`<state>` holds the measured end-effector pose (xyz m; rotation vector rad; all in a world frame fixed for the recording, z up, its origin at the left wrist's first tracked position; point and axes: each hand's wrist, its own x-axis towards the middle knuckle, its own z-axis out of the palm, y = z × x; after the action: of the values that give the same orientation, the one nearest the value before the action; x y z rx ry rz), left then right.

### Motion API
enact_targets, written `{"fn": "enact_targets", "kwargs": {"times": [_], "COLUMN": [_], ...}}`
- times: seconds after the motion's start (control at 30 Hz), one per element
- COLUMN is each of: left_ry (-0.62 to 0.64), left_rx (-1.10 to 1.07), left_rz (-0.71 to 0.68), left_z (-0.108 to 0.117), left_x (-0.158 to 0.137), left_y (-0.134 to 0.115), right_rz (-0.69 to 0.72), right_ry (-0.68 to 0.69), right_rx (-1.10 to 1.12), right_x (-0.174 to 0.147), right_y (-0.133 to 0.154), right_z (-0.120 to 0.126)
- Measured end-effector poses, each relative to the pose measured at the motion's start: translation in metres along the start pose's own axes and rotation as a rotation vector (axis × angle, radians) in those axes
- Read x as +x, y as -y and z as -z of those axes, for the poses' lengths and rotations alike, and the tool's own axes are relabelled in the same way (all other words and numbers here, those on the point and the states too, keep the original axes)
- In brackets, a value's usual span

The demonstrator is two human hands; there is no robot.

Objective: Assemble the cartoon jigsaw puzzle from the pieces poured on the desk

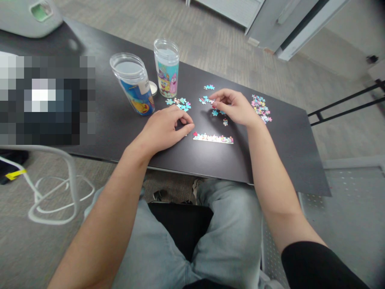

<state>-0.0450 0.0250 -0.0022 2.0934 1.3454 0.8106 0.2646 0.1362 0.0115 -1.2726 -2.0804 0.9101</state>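
Observation:
My right hand (236, 107) is over the loose pieces, thumb and forefinger closed on a puzzle piece (214, 106) that they partly cover; a little red shows. My left hand (168, 127) rests on the table with loosely bent fingers, thumb and forefinger slightly apart, nothing visible between them. To its right lies a joined strip of puzzle pieces (213, 138), its straight edge toward me. Around my right hand lie loose pieces, among them a blue one (215, 113), a single piece (225, 122) and a small group (209, 87). A pile of pieces (180, 104) lies beyond my left hand.
Two clear plastic tubs with cartoon prints, one blue (136, 94) and one turquoise (167, 76), stand at the back left. A white lid (153, 88) lies between them. Another piece pile (260, 107) is on the right of the dark table (288, 148). A chair frame (72, 180) stands left.

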Motion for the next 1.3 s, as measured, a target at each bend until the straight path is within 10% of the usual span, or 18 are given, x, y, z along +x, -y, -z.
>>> {"fn": "enact_targets", "kwargs": {"times": [0.43,1.3], "left_ry": [-0.007,0.013], "left_rx": [-0.007,-0.049], "left_rz": [0.006,0.031], "left_z": [0.0,0.004], "left_x": [0.002,0.003], "left_y": [0.0,0.006], "right_rz": [0.009,0.074], "right_ry": [0.264,0.318], "right_rx": [0.274,0.134], "right_x": [-0.011,-0.015], "right_y": [0.025,0.03], "right_z": [-0.017,-0.02]}}
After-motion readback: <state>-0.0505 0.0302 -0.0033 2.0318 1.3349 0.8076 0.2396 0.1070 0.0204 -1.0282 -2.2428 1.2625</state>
